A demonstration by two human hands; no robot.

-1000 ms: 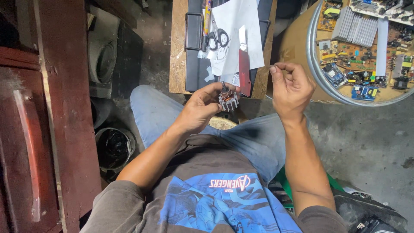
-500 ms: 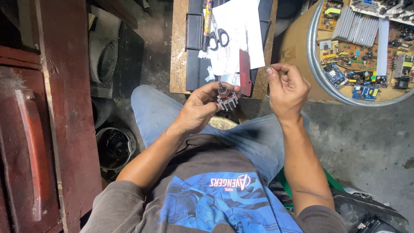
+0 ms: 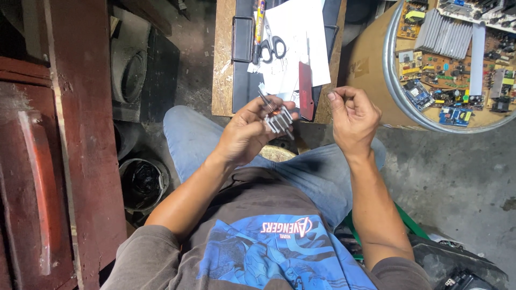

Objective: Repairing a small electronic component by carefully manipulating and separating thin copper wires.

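Observation:
My left hand (image 3: pixel 248 131) is shut on a small finned metal part (image 3: pixel 278 120) with a copper-coloured core, held above my lap; a thin dark tool or lead sticks up from it. My right hand (image 3: pixel 352 115) is raised just right of the part, apart from it. Its fingers are curled, with thumb and forefinger pinched together. Whether something thin sits in that pinch is too small to tell. My jeans-clad legs (image 3: pixel 317 172) are below both hands.
A wooden bench (image 3: pixel 223 64) ahead carries a black case, scissors (image 3: pixel 272 48), white paper (image 3: pixel 298 37) and a red-handled tool (image 3: pixel 305 88). A round metal tray (image 3: pixel 391 80) with several circuit boards is at upper right. Red wooden furniture (image 3: pixel 48 161) and a black bucket (image 3: pixel 141 182) stand left.
My right hand has shifted slightly left and lower, staying pinched. My left hand keeps its hold on the finned part in about the same place.

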